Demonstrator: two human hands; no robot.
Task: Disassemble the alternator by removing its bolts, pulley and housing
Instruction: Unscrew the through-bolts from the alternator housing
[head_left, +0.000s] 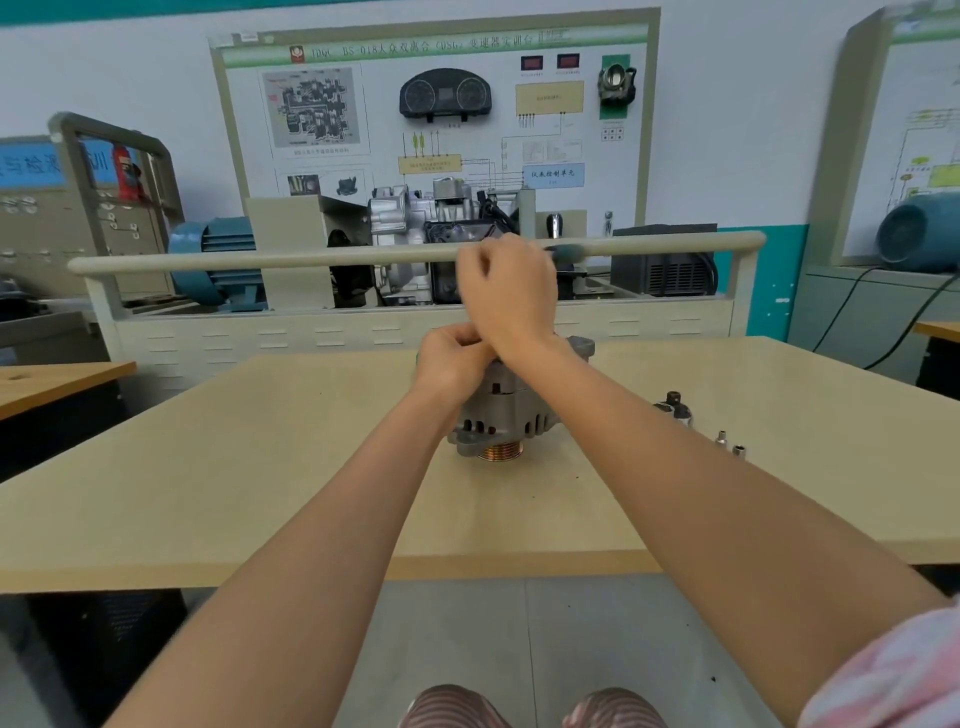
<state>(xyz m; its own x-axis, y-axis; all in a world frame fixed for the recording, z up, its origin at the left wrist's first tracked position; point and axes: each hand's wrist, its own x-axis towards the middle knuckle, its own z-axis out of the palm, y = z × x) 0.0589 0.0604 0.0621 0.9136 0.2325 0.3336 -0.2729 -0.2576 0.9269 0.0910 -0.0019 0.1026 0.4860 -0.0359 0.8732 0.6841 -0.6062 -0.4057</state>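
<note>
Both hands meet over the alternator (501, 415), which stands on the table (260, 467) with its copper-coloured pulley (500, 451) facing down toward the near edge. From the head camera, the left hand (452, 361) rests on the alternator's top, fingers curled as if pinching something small I cannot make out. Above it, the right hand (511, 293) is closed round a blurred, teal-handled tool (563, 253). Several small metal parts (680, 410) lie to the alternator's right, well apart from it.
</note>
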